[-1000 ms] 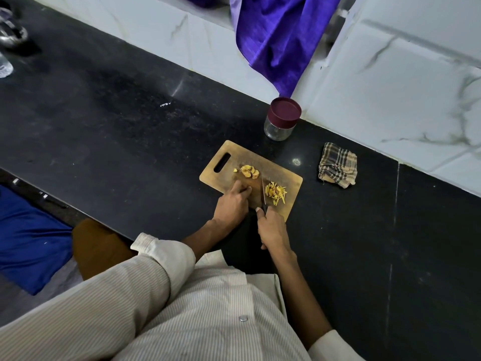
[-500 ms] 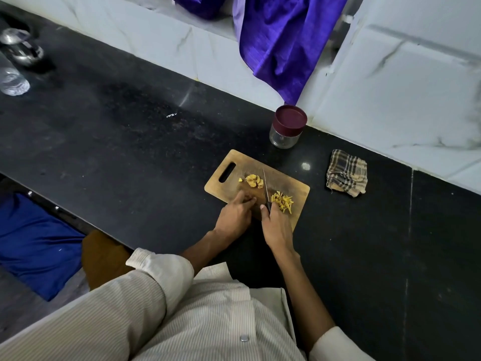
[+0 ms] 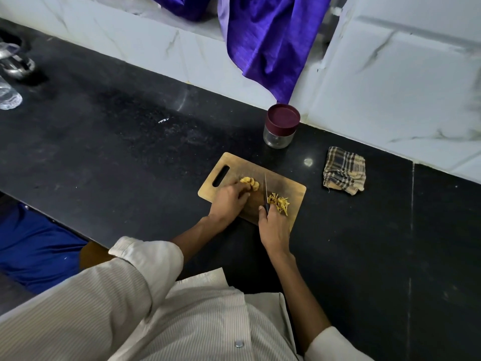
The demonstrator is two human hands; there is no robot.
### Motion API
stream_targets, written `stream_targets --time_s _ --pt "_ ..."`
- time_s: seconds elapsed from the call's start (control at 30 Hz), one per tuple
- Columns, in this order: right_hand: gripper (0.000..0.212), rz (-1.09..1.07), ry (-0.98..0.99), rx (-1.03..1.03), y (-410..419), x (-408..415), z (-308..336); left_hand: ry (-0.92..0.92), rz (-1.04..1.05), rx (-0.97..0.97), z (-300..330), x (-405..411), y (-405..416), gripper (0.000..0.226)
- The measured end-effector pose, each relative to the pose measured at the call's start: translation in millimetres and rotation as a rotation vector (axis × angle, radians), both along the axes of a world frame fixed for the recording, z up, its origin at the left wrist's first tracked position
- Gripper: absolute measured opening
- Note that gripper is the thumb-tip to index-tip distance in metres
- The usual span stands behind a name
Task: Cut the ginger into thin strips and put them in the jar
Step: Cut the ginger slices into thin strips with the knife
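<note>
My right hand grips the knife; left hand pinches ginger slices — fingertips close to the blade, a slip nicks them.

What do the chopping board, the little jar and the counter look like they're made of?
The chopping board looks like wood or bamboo: tan, matte, with a cut-out handle slot. The jar seems to be clear glass, possibly plastic, since the counter shows through it; its maroon lid looks like smooth plastic. The counter appears to be polished black stone, speckled and faintly reflective.
</note>
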State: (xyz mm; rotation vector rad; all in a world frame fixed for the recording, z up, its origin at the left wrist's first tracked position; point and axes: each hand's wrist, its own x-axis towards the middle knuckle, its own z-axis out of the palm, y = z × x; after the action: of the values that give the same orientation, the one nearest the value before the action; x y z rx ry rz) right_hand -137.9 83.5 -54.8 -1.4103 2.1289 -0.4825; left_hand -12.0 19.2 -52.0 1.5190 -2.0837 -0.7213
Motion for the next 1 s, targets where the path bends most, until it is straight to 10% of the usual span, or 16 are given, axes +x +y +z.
stream_targets --time_s 0.5,1.0 --pt "0.030 0.001 -0.032 -0.007 0 0 3 -0.107 0.121 0.138 6 -15 -42 0.022" --pt "0.030 0.013 -0.040 0.008 3 -1 8 0.507 0.376 0.437 25 5 -52 0.011"
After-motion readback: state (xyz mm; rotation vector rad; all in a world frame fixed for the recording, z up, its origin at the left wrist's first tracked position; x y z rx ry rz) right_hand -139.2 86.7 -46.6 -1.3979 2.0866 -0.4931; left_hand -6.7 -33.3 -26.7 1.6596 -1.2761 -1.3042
